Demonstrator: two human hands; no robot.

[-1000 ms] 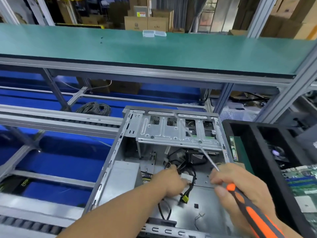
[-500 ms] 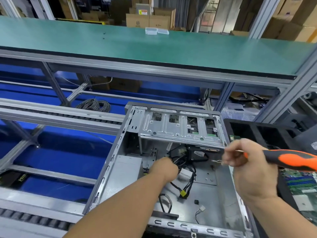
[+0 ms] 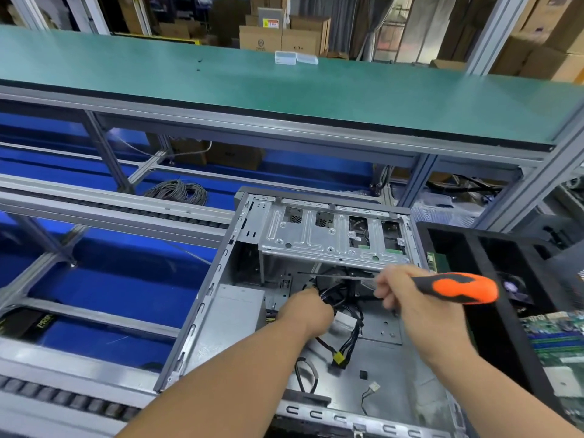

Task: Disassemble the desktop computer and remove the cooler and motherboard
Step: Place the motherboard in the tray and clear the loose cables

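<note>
I am holding the screwdriver [image 3: 455, 287] in my right hand [image 3: 407, 298], fingers wrapped round the near end of its orange-and-black handle. Over the last second I have been swinging it from an upright, point-down pose to lying flat, shaft pointing left under the drive cage [image 3: 331, 235]. My left hand [image 3: 308, 312] is staying low in the computer case [image 3: 388, 374], fingers curled into the black cable bundle [image 3: 347, 336]; how tightly it is gripping, I cannot tell. The case floor is showing bare metal where a board would sit, and a motherboard [image 3: 556, 343] is lying in the black tray [image 3: 493, 311] to the right. Judgement: board already out; I am now clearing leftover cabling.
</note>
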